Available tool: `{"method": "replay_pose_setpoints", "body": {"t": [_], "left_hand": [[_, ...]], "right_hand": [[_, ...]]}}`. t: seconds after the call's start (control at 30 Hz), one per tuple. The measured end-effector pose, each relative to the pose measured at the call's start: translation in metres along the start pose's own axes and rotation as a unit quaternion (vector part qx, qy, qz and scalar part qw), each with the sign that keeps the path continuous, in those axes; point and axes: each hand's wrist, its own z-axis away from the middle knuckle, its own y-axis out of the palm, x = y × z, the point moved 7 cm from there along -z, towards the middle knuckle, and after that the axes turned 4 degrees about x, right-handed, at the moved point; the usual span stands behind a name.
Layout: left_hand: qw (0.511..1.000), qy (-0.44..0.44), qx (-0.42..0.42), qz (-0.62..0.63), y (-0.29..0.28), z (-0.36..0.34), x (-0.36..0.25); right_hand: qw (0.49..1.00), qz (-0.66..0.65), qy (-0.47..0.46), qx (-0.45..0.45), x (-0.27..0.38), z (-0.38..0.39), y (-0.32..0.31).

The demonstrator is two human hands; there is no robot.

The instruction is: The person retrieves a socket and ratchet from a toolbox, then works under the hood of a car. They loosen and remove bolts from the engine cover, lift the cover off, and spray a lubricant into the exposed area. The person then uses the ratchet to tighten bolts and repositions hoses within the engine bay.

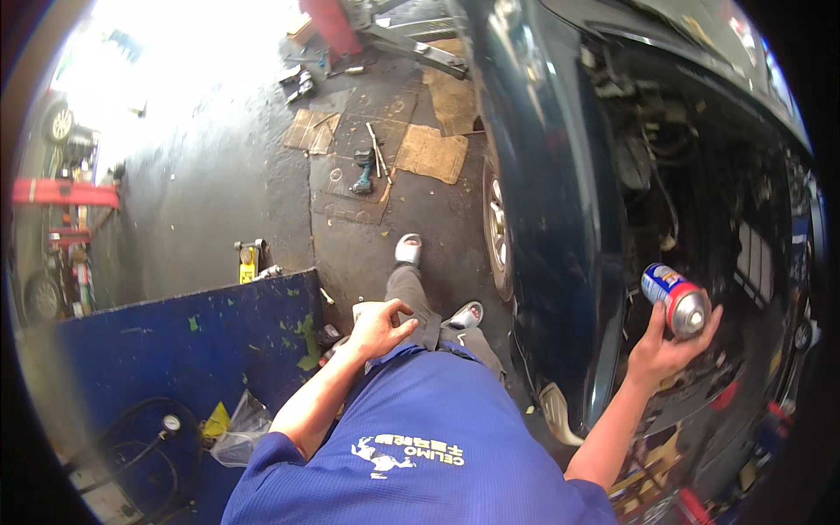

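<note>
My right hand [665,352] grips an aerosol can [663,289] with a blue body, red band and silver end, tilted over the open engine bay [665,201] of a dark green car [560,175]. My left hand [383,327] is at my waist, fingers loosely bent and apart, with nothing visible in it. It is nearest my blue shirt [420,411] and dark trousers. A wheel [497,223] of the car stands just beyond my sandalled feet.
A scuffed blue metal panel [192,337] is at left, beside a gauge with hose [171,424]. A yellow jack [249,261] lies behind it. Ahead, cardboard [430,153], a teal power tool [363,171] and lift arms [420,52] are on the floor. Red equipment [61,192] stands far left.
</note>
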Motion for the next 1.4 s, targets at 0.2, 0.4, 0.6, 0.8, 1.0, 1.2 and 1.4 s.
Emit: {"method": "replay_pose_setpoints", "body": {"t": [0.2, 0.4, 0.6, 0.8, 1.0, 1.2, 1.4], "left_hand": [[0.998, -0.054, 0.02, -0.017, -0.033, -0.053, 0.069], [0.992, -0.109, 0.052, 0.035, -0.106, -0.124, 0.191], [0.968, -0.246, 0.026, 0.041, -0.138, -0.172, 0.35], [0.935, -0.319, -0.04, 0.153, -0.095, -0.211, 0.456], [0.895, -0.365, -0.077, 0.243, -0.045, -0.297, 0.494], [0.843, -0.368, -0.058, 0.389, -0.005, -0.403, 0.522], [0.886, -0.272, -0.018, 0.376, 0.0, -0.508, 0.582]], "right_hand": [[0.964, -0.19, 0.043, 0.18, 0.102, 0.01, 0.142], [0.896, -0.076, 0.137, 0.415, 0.155, 0.077, 0.385], [0.819, -0.051, 0.106, 0.562, 0.182, 0.194, 0.638], [0.726, -0.09, 0.082, 0.676, 0.186, 0.344, 0.868], [0.588, -0.049, 0.225, 0.775, 0.108, 0.525, 1.055], [0.704, 0.101, 0.147, 0.687, -0.025, 0.55, 1.215], [0.673, 0.174, 0.074, 0.715, -0.088, 0.543, 1.323]]}}
